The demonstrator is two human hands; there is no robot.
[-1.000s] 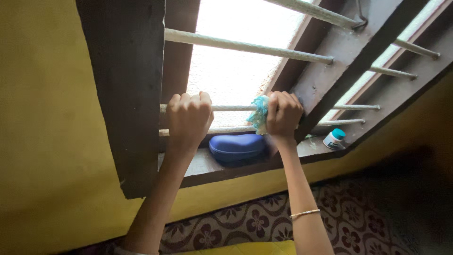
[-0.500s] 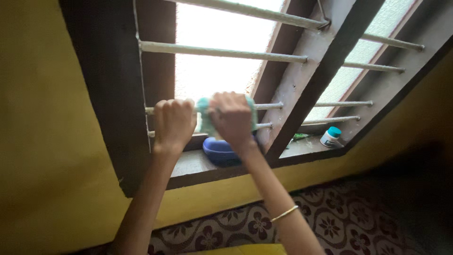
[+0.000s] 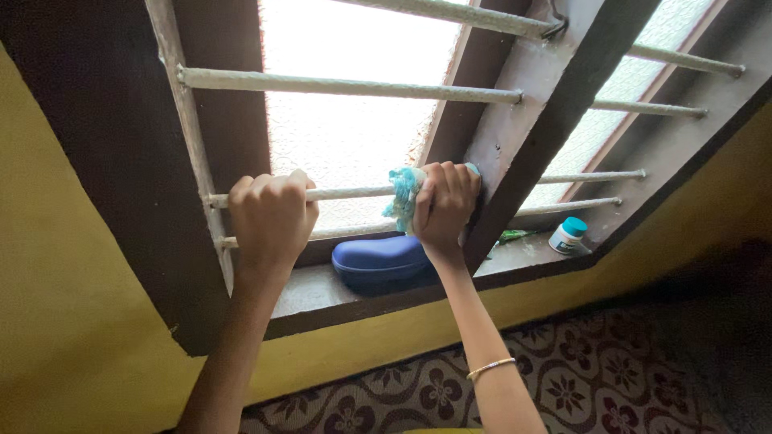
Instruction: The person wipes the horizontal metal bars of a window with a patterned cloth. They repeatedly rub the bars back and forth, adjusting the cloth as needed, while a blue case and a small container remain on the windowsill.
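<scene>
My left hand [image 3: 271, 215] is closed around a pale horizontal window bar [image 3: 350, 193], near its left end. My right hand [image 3: 445, 202] grips a crumpled teal and white cloth [image 3: 402, 198] wrapped on the same bar, at its right end against the dark brown window frame post [image 3: 531, 120]. A thin gold bangle sits on my right forearm. A second bar runs just below the hands, partly hidden behind them.
A blue oval case [image 3: 378, 260] lies on the window sill [image 3: 322, 293] under my hands. A small white bottle with a teal cap [image 3: 568, 237] stands on the sill to the right. Yellow wall [image 3: 72, 321] surrounds the window; patterned fabric lies below.
My right hand slid the cloth left along the bar to my left hand, then back right to the frame post. My left hand kept its grip. The view shifted slightly.
</scene>
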